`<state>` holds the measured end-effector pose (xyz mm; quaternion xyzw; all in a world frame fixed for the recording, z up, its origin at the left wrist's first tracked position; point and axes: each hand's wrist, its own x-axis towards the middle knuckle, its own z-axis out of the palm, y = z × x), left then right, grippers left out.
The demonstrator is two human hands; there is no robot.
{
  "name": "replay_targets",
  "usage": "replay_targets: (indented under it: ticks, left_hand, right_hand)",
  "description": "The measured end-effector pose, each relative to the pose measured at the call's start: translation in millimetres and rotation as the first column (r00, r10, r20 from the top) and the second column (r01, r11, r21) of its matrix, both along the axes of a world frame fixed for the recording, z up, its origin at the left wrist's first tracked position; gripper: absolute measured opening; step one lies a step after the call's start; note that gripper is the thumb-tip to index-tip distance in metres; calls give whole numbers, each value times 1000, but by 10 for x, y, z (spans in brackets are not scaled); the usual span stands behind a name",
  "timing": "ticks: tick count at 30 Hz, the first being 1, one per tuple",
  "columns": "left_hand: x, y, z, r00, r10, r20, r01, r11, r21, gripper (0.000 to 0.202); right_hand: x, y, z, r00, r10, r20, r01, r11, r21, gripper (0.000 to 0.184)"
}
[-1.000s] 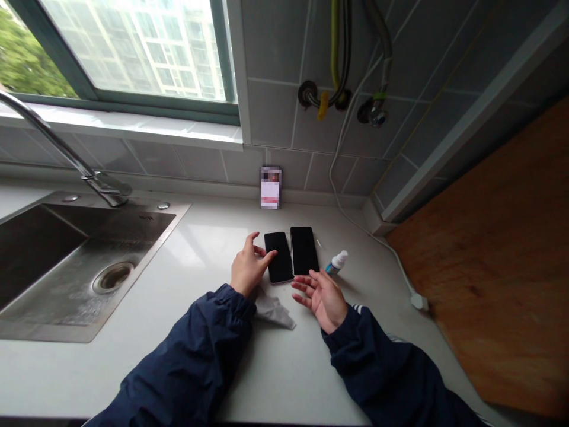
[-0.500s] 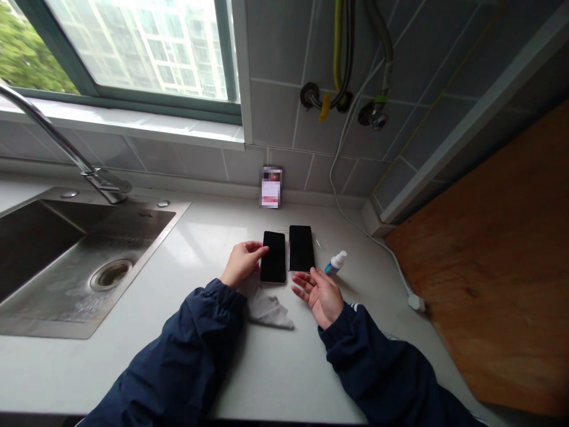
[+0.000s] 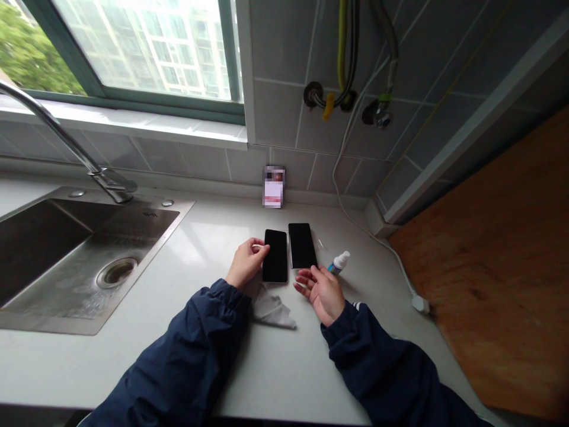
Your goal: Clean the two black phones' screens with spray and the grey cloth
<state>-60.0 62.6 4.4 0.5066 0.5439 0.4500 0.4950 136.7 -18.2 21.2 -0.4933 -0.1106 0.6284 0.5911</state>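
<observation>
- Your left hand (image 3: 246,265) is half curled at the left edge of the left black smartphone (image 3: 275,256), fingertips against that edge; you can't tell from here whether it has a real grip.
- Your right hand (image 3: 322,293) is open, fingers spread, holding nothing, just below the right black smartphone (image 3: 302,245).
- Both phones lie flat, dark screens up, side by side near the back edge of the countertop (image 3: 284,379), with a narrow gap between them. The right one sits slightly farther back.
- A crumpled grey cloth (image 3: 271,308) lies just under your left wrist, touching neither phone as far as you can tell.
- A small white-capped bottle (image 3: 339,263) with a blue label lies tilted just right of the right phone, near your right fingers.
- Behind the phones, a blurred card (image 3: 273,187) stands upright against the tiled wall (image 3: 275,112).
- Toward the left end of the countertop is a stainless steel sink (image 3: 146,267), with a faucet (image 3: 106,184) behind it.
- A white cable (image 3: 382,240) runs along the countertop's right side.
</observation>
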Motion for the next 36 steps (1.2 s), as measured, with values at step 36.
replay_targets:
  ticks: [36]
  left_hand:
    - [232,-203,214,517,58,854,297,924,-243,58]
  right_hand:
    - [1098,228,222,492,-506,708,-61,792,608,48]
